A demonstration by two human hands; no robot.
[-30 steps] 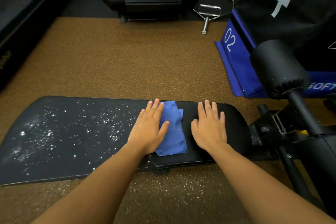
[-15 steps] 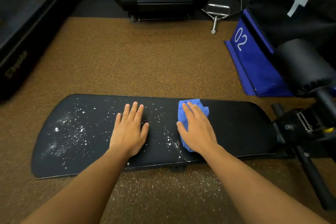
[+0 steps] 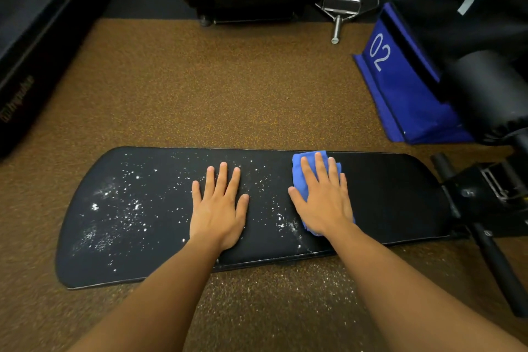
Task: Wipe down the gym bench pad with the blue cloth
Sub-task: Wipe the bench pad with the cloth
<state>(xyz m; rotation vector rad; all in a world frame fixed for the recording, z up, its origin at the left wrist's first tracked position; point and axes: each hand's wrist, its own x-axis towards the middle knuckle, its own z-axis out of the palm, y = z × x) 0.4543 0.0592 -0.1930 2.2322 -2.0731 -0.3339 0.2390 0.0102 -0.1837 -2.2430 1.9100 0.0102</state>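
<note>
blue cloth [image 3: 300, 177] pressed flat under right hand [image 3: 323, 203] | left hand [image 3: 218, 208] spread empty on bench pad [image 3: 394, 197] | white specks [image 3: 125, 208] left of cloth

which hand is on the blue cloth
The right hand presses flat on the blue cloth; the left hand rests bare on the speckled bench pad.

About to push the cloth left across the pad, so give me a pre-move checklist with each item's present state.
1. Blue cloth flat under right hand: ok.
2. Left hand out of the cloth's leftward path: not ok, it lies flat on the bench pad in the way.
3. Pad to the right of the cloth free of specks: ok.
4. White specks gone from the left half: not ok.
5. Cloth still clean enough underneath: cannot tell.
</note>
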